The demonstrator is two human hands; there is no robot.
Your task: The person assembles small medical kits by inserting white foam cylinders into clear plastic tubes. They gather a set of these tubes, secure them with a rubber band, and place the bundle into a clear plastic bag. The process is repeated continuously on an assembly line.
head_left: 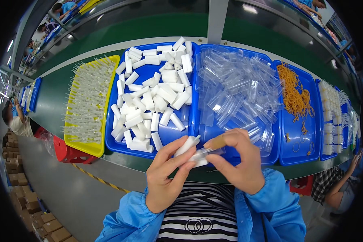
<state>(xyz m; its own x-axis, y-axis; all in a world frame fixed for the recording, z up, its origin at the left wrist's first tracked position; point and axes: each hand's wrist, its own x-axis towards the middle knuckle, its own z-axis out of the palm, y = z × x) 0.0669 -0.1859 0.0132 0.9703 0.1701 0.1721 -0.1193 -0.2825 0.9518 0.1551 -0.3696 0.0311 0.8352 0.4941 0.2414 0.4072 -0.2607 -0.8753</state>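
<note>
My left hand (pixel 164 176) is closed around white foam pieces (pixel 184 146) near the front edge of the table. A second white end shows below its fingertips; whether it is a separate piece I cannot tell. My right hand (pixel 246 163) pinches a clear plastic sleeve (pixel 202 153) against the foam, a tan finger cot (pixel 218 142) on its index finger. Behind my left hand, a blue tray (pixel 171 135) holds many loose white foam blocks (pixel 165 93). Beside it, another blue tray (pixel 209 133) is heaped with clear plastic sleeves (pixel 242 88).
At the left stands a yellow tray (pixel 101 148) packed with thin whitish sticks (pixel 88 103). A blue tray (pixel 288 155) with orange rubber bands (pixel 296 94) lies to the right, with white bundled parts (pixel 328 117) beyond. Other people sit at both sides; a red stool (pixel 64 151) is under the table.
</note>
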